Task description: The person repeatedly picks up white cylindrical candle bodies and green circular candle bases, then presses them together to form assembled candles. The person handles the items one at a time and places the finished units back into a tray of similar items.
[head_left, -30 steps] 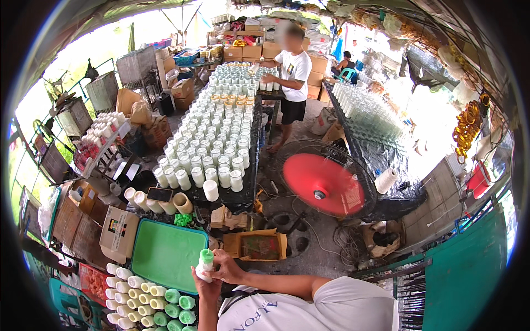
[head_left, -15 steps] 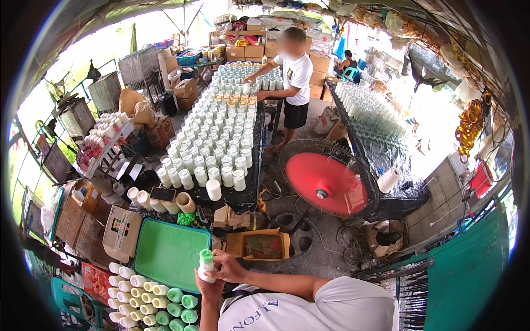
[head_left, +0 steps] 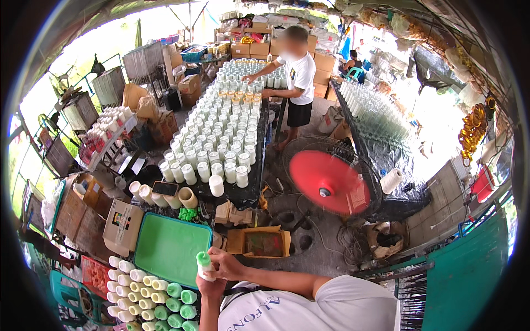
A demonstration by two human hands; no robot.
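Observation:
Both my hands hold a white candle with a green top upright by the right edge of the green tray. My left hand is closed round its lower part. My right hand grips its side, with the fingertips partly hidden behind the candle. To the left of my left hand lie stacked rows of pillar candles, some cream and some green-topped. A few cream cylinders stand beyond the tray, and a dark phone rests on them.
A long table carries many white candles in glasses. A co-worker stands at its right side, reaching over them. A red fan stands to the right, near a table of clear glasses. An open cardboard box sits ahead.
The candle in my hands has tilted slightly and sits a little lower between them, farther left. The co-worker's far hand has opened above the glasses. The view has shifted slightly.

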